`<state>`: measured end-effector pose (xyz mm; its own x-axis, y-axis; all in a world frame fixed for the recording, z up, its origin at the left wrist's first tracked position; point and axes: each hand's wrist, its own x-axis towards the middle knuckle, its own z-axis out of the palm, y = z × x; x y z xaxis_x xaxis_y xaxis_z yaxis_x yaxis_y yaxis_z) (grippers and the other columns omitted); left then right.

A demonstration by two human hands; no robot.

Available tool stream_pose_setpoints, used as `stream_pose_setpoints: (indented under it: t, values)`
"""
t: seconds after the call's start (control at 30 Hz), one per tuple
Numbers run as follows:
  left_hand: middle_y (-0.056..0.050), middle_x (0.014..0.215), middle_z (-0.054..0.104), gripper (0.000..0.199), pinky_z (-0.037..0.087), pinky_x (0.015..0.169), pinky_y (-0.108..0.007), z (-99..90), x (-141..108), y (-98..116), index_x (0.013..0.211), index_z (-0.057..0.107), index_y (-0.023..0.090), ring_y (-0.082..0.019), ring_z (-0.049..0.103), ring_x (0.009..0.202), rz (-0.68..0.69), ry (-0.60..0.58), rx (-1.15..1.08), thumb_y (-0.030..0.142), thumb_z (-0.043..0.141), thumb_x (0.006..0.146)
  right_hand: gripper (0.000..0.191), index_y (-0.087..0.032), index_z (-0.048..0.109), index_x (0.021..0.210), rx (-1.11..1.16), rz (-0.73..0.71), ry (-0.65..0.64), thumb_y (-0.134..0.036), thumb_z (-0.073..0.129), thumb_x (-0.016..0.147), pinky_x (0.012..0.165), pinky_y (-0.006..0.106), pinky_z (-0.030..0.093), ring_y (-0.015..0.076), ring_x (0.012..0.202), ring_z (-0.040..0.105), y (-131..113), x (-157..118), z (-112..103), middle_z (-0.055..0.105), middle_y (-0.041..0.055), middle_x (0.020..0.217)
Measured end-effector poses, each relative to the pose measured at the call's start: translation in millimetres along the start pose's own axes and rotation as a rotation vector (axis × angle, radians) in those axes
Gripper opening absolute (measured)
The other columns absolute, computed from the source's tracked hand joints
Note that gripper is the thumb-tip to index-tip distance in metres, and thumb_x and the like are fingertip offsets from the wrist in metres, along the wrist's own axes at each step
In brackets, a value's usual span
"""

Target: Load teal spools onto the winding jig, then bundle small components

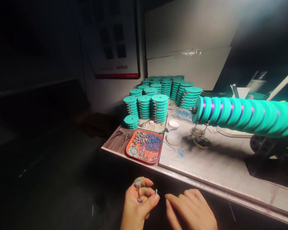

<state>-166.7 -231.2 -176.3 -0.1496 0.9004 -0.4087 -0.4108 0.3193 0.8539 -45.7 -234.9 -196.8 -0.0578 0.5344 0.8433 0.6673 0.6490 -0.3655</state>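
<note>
My left hand (140,206) is closed, pinching a small pale green piece (156,191) between thumb and forefinger. Against the same palm is a thin item with a grey-blue clustered head (138,184) and a blue end; its kind is unclear. Tan wraps (146,191) cover some of the left fingers. Just to the right, my right hand (190,206) is closed, with thumb and forefinger together near the pale green piece. Whatever lies between those fingertips is too small to make out. Both hands are in front of the table edge, below the orange tray (128,150).
The tray holds grey, blue and pale green small parts. Stacks of green foam spools (159,108) stand behind it. More wound spools line a horizontal shaft (242,113) at right. Small round dishes (174,139) and blue thin pieces (180,152) lie on the board (206,169).
</note>
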Motion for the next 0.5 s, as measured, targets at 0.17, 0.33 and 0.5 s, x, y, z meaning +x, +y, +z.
stream_pose_setpoints:
  t: [0.17,0.33,0.5]
  values:
    - [0.006,0.049,0.055,0.046,0.016,0.031,-0.006,0.3,-0.6,-0.1,0.074,0.057,0.013,0.005,0.025,0.033,-0.002,-0.001,0.0,0.028,0.084,0.039,0.008,-0.014,0.057,0.076,-0.032,-0.038,-0.067,-0.006,0.056,0.073,0.052,0.026,0.031,0.0092,0.051,0.035,1.0,2.2,-4.6,0.046,-0.0027,0.05]
    - [0.004,0.05,0.056,0.046,0.018,0.032,-0.006,0.0,-0.1,-1.4,0.074,0.058,0.013,0.005,0.026,0.034,0.042,0.013,0.033,0.029,0.083,0.039,0.008,-0.014,0.057,0.076,-0.031,-0.014,-0.053,-0.006,0.056,0.074,0.052,0.026,0.031,0.0092,0.051,0.035,0.4,3.4,-4.6,0.046,-0.0025,0.049]
    - [0.005,0.05,0.055,0.044,0.017,0.031,-0.007,-0.2,1.1,-1.5,0.073,0.057,0.013,0.005,0.025,0.033,0.053,0.003,0.031,0.029,0.083,0.041,0.008,-0.013,0.057,0.075,-0.023,-0.017,-0.037,-0.005,0.056,0.073,0.052,0.026,0.03,0.0092,0.051,0.035,-0.8,3.8,-4.9,0.046,-0.0021,0.049]
